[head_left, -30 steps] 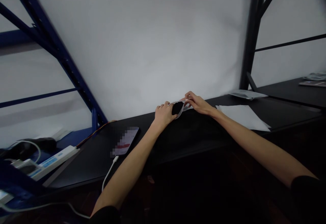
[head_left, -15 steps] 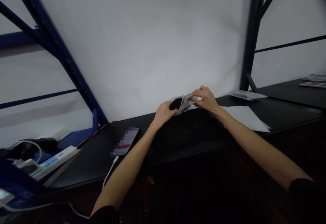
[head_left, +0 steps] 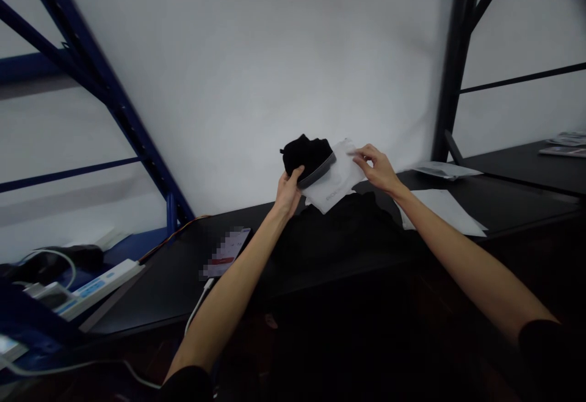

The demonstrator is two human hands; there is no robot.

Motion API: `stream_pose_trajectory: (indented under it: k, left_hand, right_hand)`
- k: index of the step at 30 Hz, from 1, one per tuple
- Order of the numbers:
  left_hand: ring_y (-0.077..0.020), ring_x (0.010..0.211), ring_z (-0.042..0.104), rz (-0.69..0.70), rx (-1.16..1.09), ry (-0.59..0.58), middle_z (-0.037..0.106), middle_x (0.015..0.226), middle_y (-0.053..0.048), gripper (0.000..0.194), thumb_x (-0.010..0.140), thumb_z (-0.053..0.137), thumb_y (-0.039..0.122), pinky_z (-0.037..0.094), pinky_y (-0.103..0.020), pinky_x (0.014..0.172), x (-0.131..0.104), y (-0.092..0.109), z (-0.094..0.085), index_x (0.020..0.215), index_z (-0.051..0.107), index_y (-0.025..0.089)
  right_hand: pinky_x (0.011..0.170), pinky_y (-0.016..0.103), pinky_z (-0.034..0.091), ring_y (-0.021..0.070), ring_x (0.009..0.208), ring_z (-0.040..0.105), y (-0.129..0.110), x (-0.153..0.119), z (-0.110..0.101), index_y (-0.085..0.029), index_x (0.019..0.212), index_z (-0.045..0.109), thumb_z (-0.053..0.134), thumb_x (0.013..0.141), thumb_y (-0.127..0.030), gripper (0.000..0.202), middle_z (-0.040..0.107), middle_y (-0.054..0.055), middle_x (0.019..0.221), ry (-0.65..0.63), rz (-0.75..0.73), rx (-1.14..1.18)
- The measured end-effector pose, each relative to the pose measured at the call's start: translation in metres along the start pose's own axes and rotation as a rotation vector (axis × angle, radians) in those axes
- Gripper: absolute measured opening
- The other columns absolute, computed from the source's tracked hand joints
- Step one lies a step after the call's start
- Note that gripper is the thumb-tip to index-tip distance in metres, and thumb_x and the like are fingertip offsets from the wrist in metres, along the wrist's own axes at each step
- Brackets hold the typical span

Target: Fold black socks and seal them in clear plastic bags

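Note:
My left hand [head_left: 288, 193] is closed on a folded black garment [head_left: 307, 155] with a grey band along its lower right edge. The thumb presses on its front; its exact kind does not show. Against its right side lies a whitish frosted plastic bag [head_left: 336, 176] with faint lettering near the bottom. My right hand [head_left: 373, 167] pinches that bag by its upper right edge. Both things are held up above a heap of black cloth [head_left: 343, 225] on the dark table. Whether the garment is partly inside the bag cannot be made out.
A phone [head_left: 226, 255] with a white cable lies left on the black table [head_left: 165, 286]. A power strip [head_left: 98, 289] is further left by the blue rack post [head_left: 114, 103]. White sheets [head_left: 444, 210] and a flat plastic packet [head_left: 446, 170] lie right, near a dark post [head_left: 451, 66].
The garment and bag have been raised and turned to face me, so more of both shows. My left hand moved up and slightly left; my right hand shifted slightly right.

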State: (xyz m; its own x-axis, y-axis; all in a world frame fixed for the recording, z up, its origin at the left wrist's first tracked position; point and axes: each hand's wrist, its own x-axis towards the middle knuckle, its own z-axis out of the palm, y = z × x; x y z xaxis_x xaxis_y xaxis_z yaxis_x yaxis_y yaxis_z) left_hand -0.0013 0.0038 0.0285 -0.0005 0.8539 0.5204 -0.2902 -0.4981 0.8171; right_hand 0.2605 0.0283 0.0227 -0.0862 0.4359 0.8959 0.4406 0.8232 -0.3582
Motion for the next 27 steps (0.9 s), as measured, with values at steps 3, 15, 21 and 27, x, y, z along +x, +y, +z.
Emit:
stream_pose_trajectory:
  k: [3,15,21,27]
  left_hand:
    - [-0.0241,0.121,0.066,-0.027,-0.23,0.08,0.074,0.122,-0.01,0.025,0.09,0.072,0.029,0.055,-0.037,0.103,-0.002,0.005,0.004,0.111,0.069,0.015]
    - [-0.0209,0.125,0.064,0.031,-0.462,0.372,0.066,0.139,-0.008,0.036,0.095,0.068,0.023,0.055,-0.031,0.104,0.009,0.005,-0.016,0.131,0.062,0.022]
    - [-0.0239,0.119,0.066,-0.017,-0.188,0.327,0.07,0.129,-0.009,0.034,0.09,0.074,0.027,0.058,-0.035,0.097,0.006,-0.005,-0.022,0.122,0.065,0.022]
    - [-0.0242,0.109,0.069,-0.097,-0.085,0.286,0.069,0.124,-0.011,0.035,0.088,0.074,0.03,0.06,-0.035,0.088,0.0,-0.009,-0.022,0.12,0.063,0.02]
  right_hand:
    - [0.079,0.038,0.049,0.0217,0.087,0.056,0.002,0.0,0.0,-0.026,0.114,0.075,0.056,0.099,-0.042,0.029,0.057,0.005,0.093,0.006,0.0,0.043]
    - [0.087,0.044,0.052,0.0254,0.095,0.059,0.002,0.01,-0.045,-0.026,0.111,0.076,0.051,0.099,-0.034,0.029,0.057,0.007,0.094,0.234,-0.035,-0.31]
    - [0.082,0.047,0.052,0.0282,0.087,0.064,0.03,-0.01,-0.128,-0.025,0.108,0.078,0.053,0.091,-0.038,0.033,0.066,0.015,0.1,-0.268,-0.011,-0.654]
    - [0.091,0.044,0.056,0.0301,0.103,0.071,0.052,-0.072,-0.156,-0.043,0.105,0.081,0.074,0.078,-0.057,0.031,0.075,0.014,0.114,-1.12,0.536,-0.337]
